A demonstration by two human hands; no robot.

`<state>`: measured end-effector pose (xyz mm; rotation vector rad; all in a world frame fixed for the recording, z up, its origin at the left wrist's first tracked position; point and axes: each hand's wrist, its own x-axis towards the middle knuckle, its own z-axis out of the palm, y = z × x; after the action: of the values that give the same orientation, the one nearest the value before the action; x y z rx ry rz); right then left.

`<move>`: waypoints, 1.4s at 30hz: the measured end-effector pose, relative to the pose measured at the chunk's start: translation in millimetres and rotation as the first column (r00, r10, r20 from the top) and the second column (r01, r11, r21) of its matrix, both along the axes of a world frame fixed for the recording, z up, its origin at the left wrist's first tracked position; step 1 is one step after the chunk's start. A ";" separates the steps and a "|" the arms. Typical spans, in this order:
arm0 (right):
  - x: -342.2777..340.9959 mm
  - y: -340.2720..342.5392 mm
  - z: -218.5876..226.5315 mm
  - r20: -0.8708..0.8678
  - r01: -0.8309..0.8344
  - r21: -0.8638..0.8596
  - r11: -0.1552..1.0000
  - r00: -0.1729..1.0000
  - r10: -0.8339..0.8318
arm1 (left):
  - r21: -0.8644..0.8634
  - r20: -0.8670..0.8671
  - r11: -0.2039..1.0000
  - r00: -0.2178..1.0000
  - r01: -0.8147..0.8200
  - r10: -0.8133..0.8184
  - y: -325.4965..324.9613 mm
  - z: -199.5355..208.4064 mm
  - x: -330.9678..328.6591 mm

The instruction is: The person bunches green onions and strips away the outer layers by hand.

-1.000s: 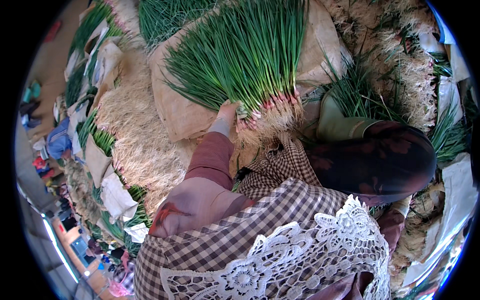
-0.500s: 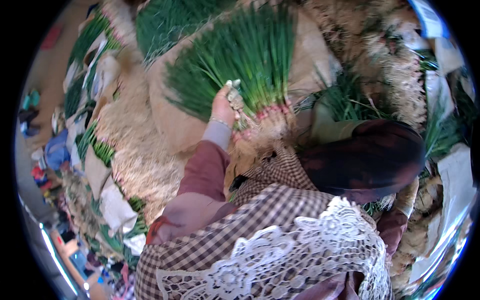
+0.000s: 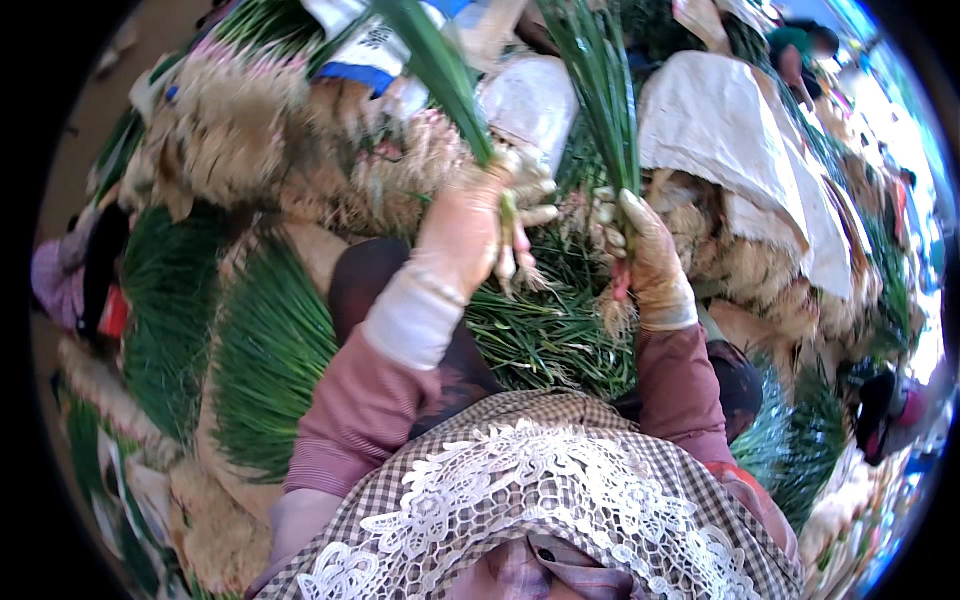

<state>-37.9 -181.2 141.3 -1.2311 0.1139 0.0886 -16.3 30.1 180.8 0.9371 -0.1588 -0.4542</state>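
Both my hands wear pale gloves. My left hand (image 3: 462,228) is closed round a bunch of spring onions (image 3: 441,82); the leaves point up and away, and a few pinkish bulbs with roots hang below the fingers. To its right, my right hand (image 3: 648,252) grips another spring onion bunch (image 3: 603,105), its leaves also upward and its pink bulbs and pale roots below the palm. The two bunches are apart. Beneath and between my hands lies a heap of loose spring onion leaves (image 3: 555,335).
Fanned spring onions (image 3: 268,350) lie on brown sacking at my left. Stacked bundles (image 3: 225,130) with root ends outward stand ahead, beside a white sheet (image 3: 715,140). One person in green (image 3: 800,55) is far right; another in pink (image 3: 62,265) is far left.
The view has swung rightward, away from the fanned bundle where my left hand was. Both hands are now raised in front of me, each with spring onions; my right hand was low beside my knee.
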 end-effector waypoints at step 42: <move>-114.1 -70.5 -67.0 -0.091 0.262 0.127 0.957 0.963 -0.252 | -0.418 -0.248 0.786 0.775 0.456 -0.581 -194.7 -138.1 -19.1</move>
<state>-152.0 -251.7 74.3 -1.0656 0.3264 -0.0845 -35.4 -164.6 42.8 0.4384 -0.1536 -1.0873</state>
